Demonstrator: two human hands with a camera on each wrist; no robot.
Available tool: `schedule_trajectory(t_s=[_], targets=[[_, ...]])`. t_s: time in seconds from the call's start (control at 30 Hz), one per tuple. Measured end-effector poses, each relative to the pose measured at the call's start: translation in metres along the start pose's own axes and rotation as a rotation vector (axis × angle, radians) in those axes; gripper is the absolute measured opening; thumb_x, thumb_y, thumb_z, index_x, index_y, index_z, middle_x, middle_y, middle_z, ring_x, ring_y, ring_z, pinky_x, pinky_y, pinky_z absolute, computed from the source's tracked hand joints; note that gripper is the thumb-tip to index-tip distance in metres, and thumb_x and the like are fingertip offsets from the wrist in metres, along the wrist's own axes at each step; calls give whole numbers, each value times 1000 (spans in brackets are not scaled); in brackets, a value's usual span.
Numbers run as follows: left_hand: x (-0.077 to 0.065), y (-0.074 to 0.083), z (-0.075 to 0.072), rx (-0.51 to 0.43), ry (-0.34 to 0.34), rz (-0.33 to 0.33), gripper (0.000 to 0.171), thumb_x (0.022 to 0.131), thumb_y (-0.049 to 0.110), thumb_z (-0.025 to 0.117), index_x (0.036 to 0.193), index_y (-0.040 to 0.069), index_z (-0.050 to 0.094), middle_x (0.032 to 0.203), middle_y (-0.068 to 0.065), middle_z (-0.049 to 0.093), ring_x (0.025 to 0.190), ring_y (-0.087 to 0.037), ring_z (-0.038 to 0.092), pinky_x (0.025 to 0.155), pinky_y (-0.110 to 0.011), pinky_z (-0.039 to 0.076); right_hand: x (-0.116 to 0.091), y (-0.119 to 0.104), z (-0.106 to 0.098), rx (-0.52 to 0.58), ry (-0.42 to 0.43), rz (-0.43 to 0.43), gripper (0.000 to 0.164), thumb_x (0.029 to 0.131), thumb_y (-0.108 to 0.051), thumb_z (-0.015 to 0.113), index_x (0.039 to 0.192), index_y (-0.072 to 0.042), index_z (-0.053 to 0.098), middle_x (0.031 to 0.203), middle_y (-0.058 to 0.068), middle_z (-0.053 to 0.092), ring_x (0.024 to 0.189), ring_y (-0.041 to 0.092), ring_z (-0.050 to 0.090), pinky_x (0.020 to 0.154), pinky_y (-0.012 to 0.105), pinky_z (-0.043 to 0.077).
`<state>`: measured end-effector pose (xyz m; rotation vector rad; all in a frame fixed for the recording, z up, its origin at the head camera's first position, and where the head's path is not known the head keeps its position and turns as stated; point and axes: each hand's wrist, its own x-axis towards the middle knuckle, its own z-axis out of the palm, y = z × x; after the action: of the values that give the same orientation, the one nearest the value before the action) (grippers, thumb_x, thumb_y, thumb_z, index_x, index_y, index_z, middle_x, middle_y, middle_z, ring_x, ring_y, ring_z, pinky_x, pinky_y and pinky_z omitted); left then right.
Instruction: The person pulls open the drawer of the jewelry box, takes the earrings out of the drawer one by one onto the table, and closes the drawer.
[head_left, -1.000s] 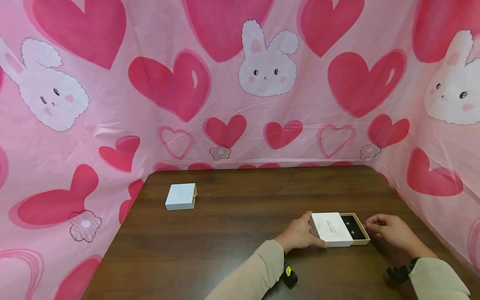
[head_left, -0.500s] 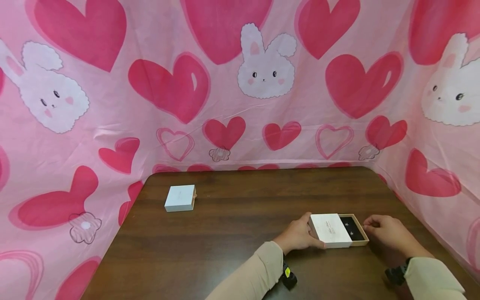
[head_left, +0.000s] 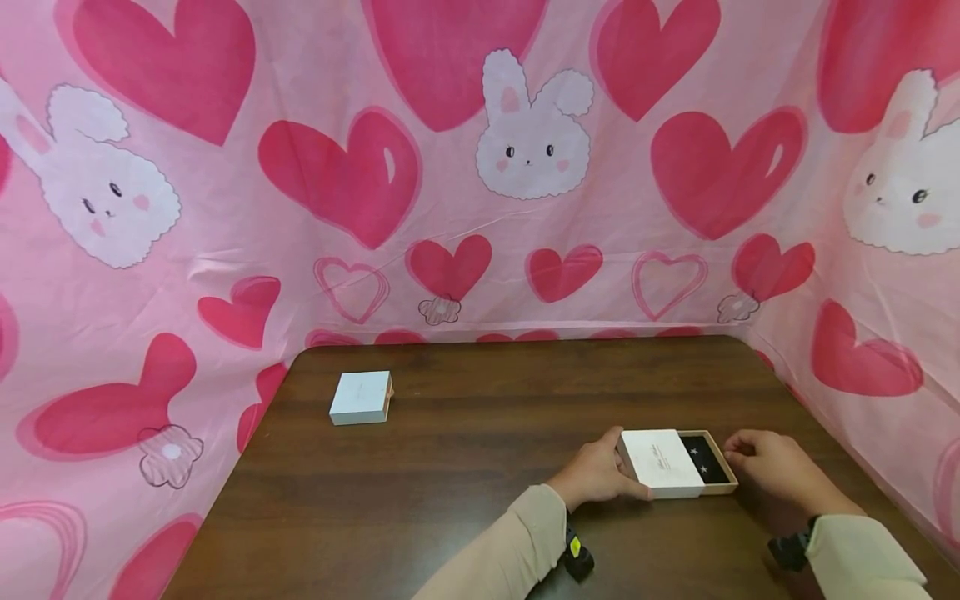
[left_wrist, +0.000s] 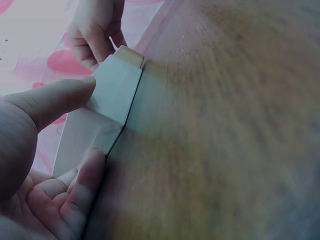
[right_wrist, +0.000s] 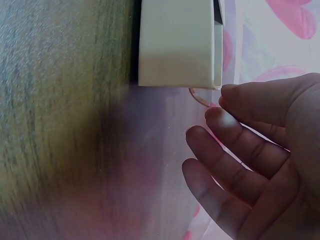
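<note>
1. Left hand (head_left: pixel 596 471), right of the closed box (head_left: pixel 360 397) near the far left corner of the table (head_left: pixel 465 483): gripping the white sleeve (head_left: pixel 662 462) by its left end.
2. Toward the table's right edge: drawer (head_left: pixel 718 490) part-way out of the sleeve, with two star shapes on black insert (head_left: pixel 708 462).
3. Right hand (head_left: pixel 782 471): at the drawer's outer end, beside a ribbon loop (right_wrist: pixel 198 99), with fingers bent; impossible to tell whether pinching it.
4. Likely midway through sliding the drawer, direction unclear; next, calls for a steady sleeve and straight travel.
</note>
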<state>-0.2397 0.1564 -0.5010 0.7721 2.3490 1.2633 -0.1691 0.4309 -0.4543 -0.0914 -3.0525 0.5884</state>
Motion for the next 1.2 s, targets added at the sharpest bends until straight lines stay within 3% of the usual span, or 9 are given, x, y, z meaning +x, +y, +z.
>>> schedule_trajectory(t_s=[0.33,0.6,0.8,1.2], targets=[[-2,-1,2,38,0,-31,97,64,36,92,143,19,39,70,9,57,55,-8,52,52,-25,43,-1,-6,5,-32,27,-52,4,85,-14,70,83,-13,67,71,-4,58,67,18,51,65,40,43],[-1,0,1,33,-1,-25,93,64,36,92,139,21,41,72,9,56,59,-7,51,53,-26,42,3,-10,2,-39,-31,-25,5,86,-15,71,88,-12,68,76,-1,60,72,21,53,70,46,46],[1,-2,1,28,1,-24,92,63,37,93,139,21,42,74,10,56,66,-6,51,61,-25,43,5,-11,2,-36,-45,-18,5,87,-15,70,90,-11,68,76,-1,60,72,21,53,70,46,46],[0,2,0,48,2,-27,97,65,36,92,143,18,39,72,10,56,61,-6,50,55,-24,41,8,-18,0,-59,22,-104,6,83,-11,73,87,-11,69,76,-3,61,70,18,53,67,42,46]])
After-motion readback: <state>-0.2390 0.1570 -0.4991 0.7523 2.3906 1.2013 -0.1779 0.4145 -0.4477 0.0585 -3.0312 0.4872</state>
